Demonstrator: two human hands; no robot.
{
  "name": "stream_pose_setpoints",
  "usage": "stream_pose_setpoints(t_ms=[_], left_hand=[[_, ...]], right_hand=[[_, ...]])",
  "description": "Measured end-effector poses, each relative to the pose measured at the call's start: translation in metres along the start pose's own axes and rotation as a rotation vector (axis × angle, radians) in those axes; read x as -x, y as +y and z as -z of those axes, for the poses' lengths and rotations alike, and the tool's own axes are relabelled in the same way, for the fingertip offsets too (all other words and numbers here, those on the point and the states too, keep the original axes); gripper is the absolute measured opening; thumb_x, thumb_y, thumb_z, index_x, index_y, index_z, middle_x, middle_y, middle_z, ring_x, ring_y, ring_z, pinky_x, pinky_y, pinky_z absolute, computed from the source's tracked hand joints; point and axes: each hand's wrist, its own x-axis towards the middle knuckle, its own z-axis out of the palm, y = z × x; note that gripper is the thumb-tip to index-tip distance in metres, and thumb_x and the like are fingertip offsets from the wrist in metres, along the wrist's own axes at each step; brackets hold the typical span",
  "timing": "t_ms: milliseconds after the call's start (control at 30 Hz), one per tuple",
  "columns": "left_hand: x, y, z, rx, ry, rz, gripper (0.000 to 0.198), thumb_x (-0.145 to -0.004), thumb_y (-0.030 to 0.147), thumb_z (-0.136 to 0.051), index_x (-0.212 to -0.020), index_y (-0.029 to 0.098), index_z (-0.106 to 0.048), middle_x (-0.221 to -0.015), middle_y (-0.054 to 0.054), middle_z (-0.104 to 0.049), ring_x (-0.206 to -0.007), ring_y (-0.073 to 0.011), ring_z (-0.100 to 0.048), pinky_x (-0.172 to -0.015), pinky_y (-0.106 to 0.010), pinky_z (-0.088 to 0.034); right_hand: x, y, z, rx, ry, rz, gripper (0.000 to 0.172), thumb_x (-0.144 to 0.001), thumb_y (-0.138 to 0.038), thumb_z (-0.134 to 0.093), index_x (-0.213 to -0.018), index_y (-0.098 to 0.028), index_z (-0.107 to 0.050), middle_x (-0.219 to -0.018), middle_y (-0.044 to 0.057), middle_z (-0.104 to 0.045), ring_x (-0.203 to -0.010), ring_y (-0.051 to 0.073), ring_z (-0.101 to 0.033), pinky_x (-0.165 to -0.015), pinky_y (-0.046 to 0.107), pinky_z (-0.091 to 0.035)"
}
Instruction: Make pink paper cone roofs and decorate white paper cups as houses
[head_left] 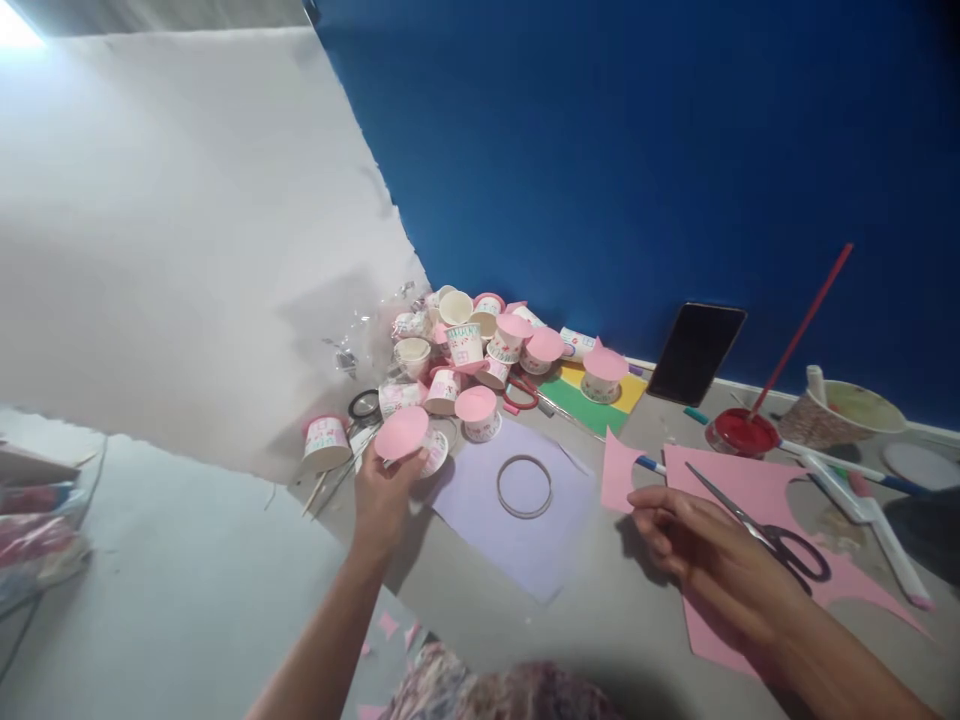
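Blue wall [615, 170]: backed the table [592, 620]. Clock face centred on the ring, 12 toward the top of view.

Cups [465, 342]: heaped at 11 o'clock, several with pink discs, probably kept in the corner out of the hands' way.

Pink sheet [716, 635]: 3 to 4 o'clock, curved bites in its edges, partly under the right hand.

Lilac sheet [517, 550]: flat at the centre, between the hands, presumably for easy reach from both.

Left hand [384, 490]: 9 to 10 o'clock, digits closed in a pinch on one cup [403, 432]. Cup tilted, disc up, base toward 4 o'clock; likely gripped low so the disc would not be creased. Whether it touched the table could not be told.

Right hand [712, 560]: 3 to 4 o'clock, fingers curled, tips together at the lower corner of a pink scrap [619, 470]; pinching or only touching, could not tell.

Phone [696, 352]: 2 o'clock, leaned on the wall, probably for support.

Scissors [763, 530]: on the pink sheet, handles toward 4 o'clock, seemingly parked within reach.

Ring [500, 487]: flat on lilac, perhaps as a round guide
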Motion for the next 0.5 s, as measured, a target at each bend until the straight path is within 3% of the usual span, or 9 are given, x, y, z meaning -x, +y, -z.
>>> stream_pose_setpoints(t_ms=[100,267,400,500], left_hand=[[-0.016,0.015,-0.011,0.114,-0.016,-0.015,0.054,-0.069,0.04,-0.088,-0.117,0.023,-0.069,-0.113,-0.006,-0.074,-0.107,-0.026,-0.07,-0.094,-0.037,-0.054],[-0.04,0.065,-0.067,0.375,-0.224,-0.147,0.057,-0.066,0.036,-0.089,-0.117,0.02,-0.069,-0.094,-0.003,-0.075,-0.096,-0.024,-0.071,-0.09,-0.037,-0.056],[-0.058,0.093,-0.113,0.329,-0.44,-0.232,0.057,-0.07,0.038,-0.084,-0.12,0.018,-0.068,-0.095,-0.005,-0.076,-0.091,-0.0235,-0.071,-0.083,-0.035,-0.056],[-0.086,0.102,-0.136,0.143,-0.416,-0.328,0.052,-0.074,0.043,-0.077,-0.117,0.016,-0.07,-0.098,-0.009,-0.076,-0.093,-0.0252,-0.071,-0.084,-0.036,-0.055]], right_hand=[[-0.001,0.003,0.002,0.013,0.027,0.014,0.041,-0.074,-0.051,-0.088,-0.096,-0.018,-0.082,-0.079,0.007,-0.065,-0.064,0.014,-0.048,-0.052,0.024,-0.036],[-0.002,0.007,0.002,0.008,0.051,-0.004,0.042,-0.077,-0.055,-0.085,-0.097,-0.019,-0.08,-0.078,0.006,-0.065,-0.063,0.014,-0.049,-0.055,0.026,-0.036],[0.001,0.001,-0.006,0.028,0.065,0.021,0.046,-0.075,-0.06,-0.085,-0.092,-0.019,-0.079,-0.077,0.006,-0.065,-0.061,0.013,-0.046,-0.054,0.026,-0.034],[0.001,-0.004,-0.01,0.027,0.074,0.035,0.048,-0.073,-0.064,-0.085,-0.089,-0.019,-0.08,-0.076,0.006,-0.064,-0.06,0.013,-0.045,-0.055,0.027,-0.035]])
